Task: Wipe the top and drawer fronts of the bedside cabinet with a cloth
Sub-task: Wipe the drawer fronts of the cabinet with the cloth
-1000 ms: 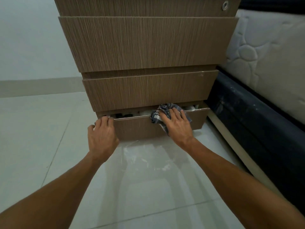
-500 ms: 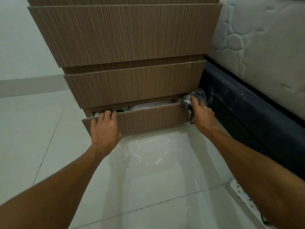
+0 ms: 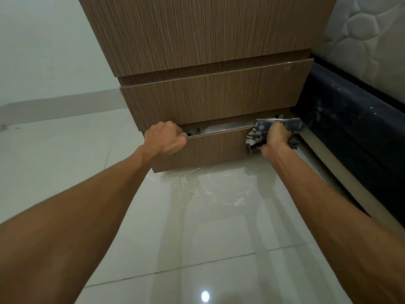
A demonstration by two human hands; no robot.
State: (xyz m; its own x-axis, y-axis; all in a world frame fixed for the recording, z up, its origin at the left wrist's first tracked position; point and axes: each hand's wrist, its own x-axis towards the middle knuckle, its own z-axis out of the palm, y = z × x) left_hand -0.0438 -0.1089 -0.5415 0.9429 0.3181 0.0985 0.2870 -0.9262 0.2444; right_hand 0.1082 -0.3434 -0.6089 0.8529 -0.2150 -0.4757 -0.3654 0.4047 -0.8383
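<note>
You are low down in front of the cabinet (image 3: 203, 36). It is brown wood with thin lines running up and down. Its fronts lean out toward you. The middle drawer (image 3: 214, 97) is shut. The bottom drawer (image 3: 217, 148) is pulled out a little, and you can see a dark gap and something pale along its top edge.

Your left hand (image 3: 165, 139) is at the left end of that top edge. Its fingers are curled over the edge and grip it.

Your right hand (image 3: 277, 139) is at the right end of the bottom drawer. Its fingers are closed around the cloth (image 3: 259, 133). The cloth is dark with pale stripes and is bunched up. It presses on the drawer front and folds over the top edge at the right corner.

The bed base (image 3: 350, 128) is dark and sits just beside the cabinet on the right. The mattress (image 3: 361, 36) lies on top of it. Your right hand is near the bed base, so there is little room on that side.

The floor (image 3: 208, 238) is shiny pale tile with pale smears just below the drawer. There is lots of open floor to the left and toward you. The wall (image 3: 43, 51) on the left is well apart from the cabinet front.
</note>
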